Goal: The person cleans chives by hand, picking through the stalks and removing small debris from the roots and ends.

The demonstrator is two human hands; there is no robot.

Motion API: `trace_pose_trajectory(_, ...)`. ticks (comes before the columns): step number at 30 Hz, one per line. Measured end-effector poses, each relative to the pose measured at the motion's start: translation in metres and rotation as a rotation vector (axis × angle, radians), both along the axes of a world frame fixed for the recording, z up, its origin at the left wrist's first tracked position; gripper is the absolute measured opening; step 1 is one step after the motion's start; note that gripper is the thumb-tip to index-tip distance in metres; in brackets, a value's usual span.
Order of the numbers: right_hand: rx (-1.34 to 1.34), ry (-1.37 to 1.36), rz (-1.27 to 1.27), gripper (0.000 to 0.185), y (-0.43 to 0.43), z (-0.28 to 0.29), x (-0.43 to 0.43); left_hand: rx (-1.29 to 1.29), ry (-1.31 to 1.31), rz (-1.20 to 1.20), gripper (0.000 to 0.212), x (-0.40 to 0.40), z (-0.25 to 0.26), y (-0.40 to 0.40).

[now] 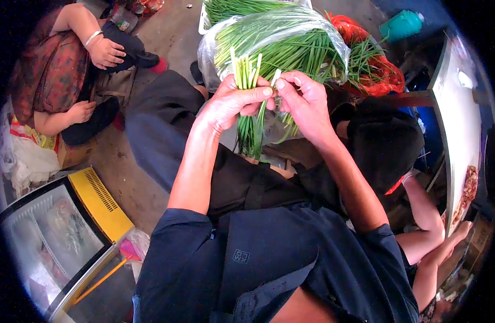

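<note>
My left hand (241, 95) grips a small bunch of garlic chives (247, 70), pale stem ends up and dark green leaves hanging below the fist. Close beside it, my right hand (302, 95) pinches the white end of a chive stalk (275, 76) between thumb and forefinger. Just beyond both hands lies a large heap of chives (288, 48), partly covered by a clear plastic bag (207, 52). A few loose leaves dangle under the right hand; their lower ends are partly hidden.
Red mesh netting (381, 76) lies right of the heap, with a teal plastic bottle (402, 26) behind it. A white tabletop (459, 109) stands at right. A seated person (57, 68) is at left, above a glass-fronted fridge (57, 234). Another person's bare limbs (425, 230) show at lower right.
</note>
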State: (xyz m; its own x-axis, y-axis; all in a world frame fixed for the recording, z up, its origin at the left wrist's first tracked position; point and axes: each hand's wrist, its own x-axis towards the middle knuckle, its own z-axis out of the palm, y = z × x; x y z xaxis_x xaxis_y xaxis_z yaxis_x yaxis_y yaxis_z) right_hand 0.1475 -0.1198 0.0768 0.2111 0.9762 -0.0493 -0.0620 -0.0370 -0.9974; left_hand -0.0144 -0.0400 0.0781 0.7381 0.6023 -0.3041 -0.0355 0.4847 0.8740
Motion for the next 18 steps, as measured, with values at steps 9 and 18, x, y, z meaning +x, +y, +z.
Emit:
trace_pose_trajectory(9, -0.049, 0.016, -0.074, 0.016, -0.004, -0.004, 0.001, 0.035, 0.024, -0.003, 0.020, 0.001, 0.000, -0.003)
trace_pose_trajectory(18, -0.004, -0.131, -0.280, 0.017, 0.002, 0.002, 0.057, -0.037, -0.250, 0.081, 0.026, -0.037, -0.012, 0.015)
